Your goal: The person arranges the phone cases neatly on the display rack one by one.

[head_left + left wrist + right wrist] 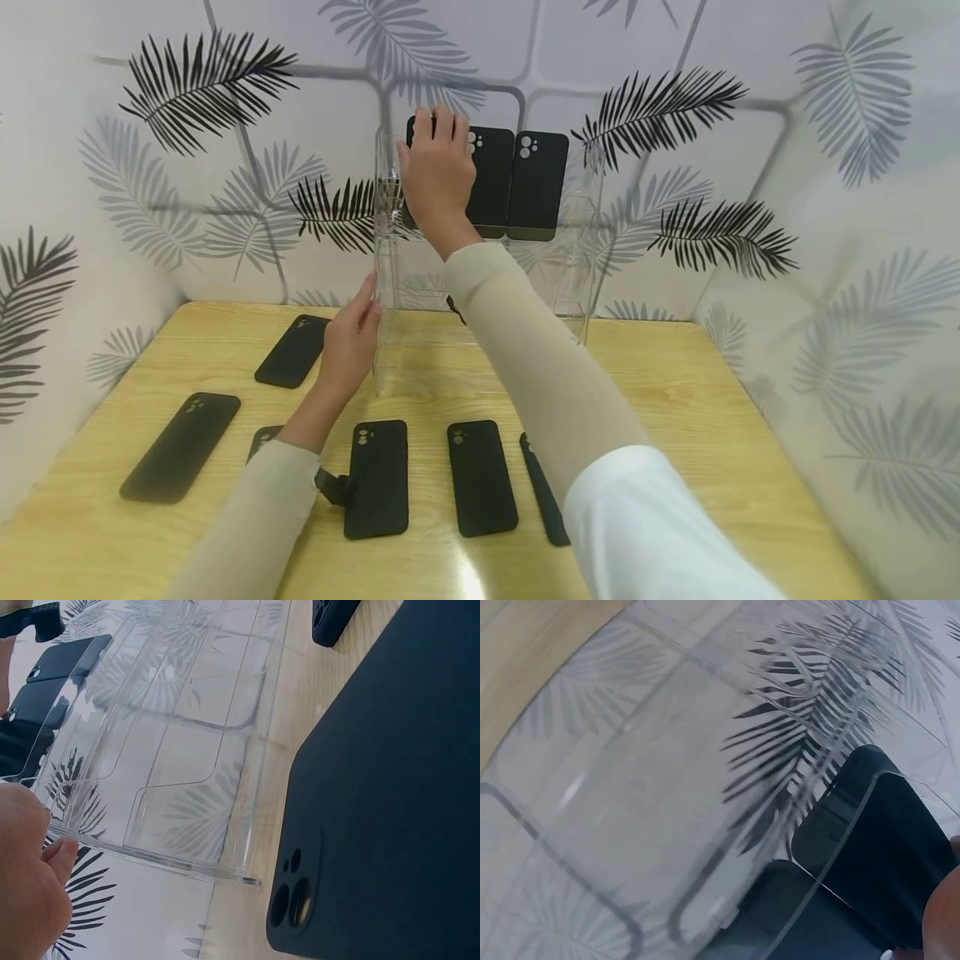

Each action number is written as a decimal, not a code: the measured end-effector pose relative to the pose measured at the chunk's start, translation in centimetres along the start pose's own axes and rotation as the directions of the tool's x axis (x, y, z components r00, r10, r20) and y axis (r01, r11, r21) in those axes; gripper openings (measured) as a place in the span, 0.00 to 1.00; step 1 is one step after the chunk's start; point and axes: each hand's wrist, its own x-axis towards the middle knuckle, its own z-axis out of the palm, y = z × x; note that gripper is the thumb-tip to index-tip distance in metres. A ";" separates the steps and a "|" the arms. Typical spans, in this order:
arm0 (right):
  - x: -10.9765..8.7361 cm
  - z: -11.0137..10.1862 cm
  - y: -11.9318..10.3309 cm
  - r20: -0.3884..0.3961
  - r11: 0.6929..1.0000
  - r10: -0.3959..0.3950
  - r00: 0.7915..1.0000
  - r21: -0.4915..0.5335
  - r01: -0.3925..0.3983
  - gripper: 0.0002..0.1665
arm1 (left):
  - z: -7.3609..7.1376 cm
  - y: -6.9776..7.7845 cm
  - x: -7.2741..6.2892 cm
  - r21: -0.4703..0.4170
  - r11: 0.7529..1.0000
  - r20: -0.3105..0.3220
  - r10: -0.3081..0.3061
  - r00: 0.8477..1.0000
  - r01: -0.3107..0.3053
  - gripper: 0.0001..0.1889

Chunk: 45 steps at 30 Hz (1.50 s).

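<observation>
Black phone case (411, 131) sits high on the clear rack (386, 312), leftmost of its row, under my right hand (438, 171), whose grip I cannot tell; my left hand (349, 348) pinches the rack's left edge.

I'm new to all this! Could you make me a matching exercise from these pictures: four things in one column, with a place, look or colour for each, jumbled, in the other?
Column one
1. Left-hand grip
2. Table
3. Right-hand grip
4. Stand

Column two
A. See-through
B. Up at the row of black phone cases
C. At the stand's side edge
D. Yellowish, with a wood grain

Right pairs: 1-C, 2-D, 3-B, 4-A
</observation>
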 end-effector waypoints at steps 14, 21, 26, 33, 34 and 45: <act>-1.4 1.4 0.2 -0.027 0.995 -0.070 0.997 -0.069 0.068 0.36 | 0.2 0.1 0.0 0.022 1.000 -0.018 0.020 1.000 -0.019 0.28; -1.6 1.5 0.3 0.040 0.995 -0.081 0.996 -0.052 0.083 0.40 | 0.1 0.3 0.0 0.020 1.000 -0.018 0.014 1.000 -0.014 0.28; -1.9 1.7 0.4 0.098 0.994 -0.094 0.991 -0.041 0.098 0.42 | 0.1 0.2 -0.1 0.022 1.000 -0.023 0.021 1.000 -0.020 0.28; -2.3 2.0 0.6 0.160 0.994 -0.104 0.982 -0.019 0.108 0.44 | 0.1 0.1 -0.1 0.025 1.000 -0.028 0.016 0.999 -0.016 0.27; -2.3 2.0 0.6 0.172 0.994 -0.099 0.980 -0.022 0.104 0.44 | 0.2 0.1 -0.1 0.025 1.000 -0.028 0.016 0.999 -0.016 0.27; -3.1 1.9 0.7 0.184 0.993 -0.082 0.980 -0.066 0.096 0.43 | 0.1 0.2 -0.1 0.024 0.999 -0.031 0.025 0.999 -0.024 0.28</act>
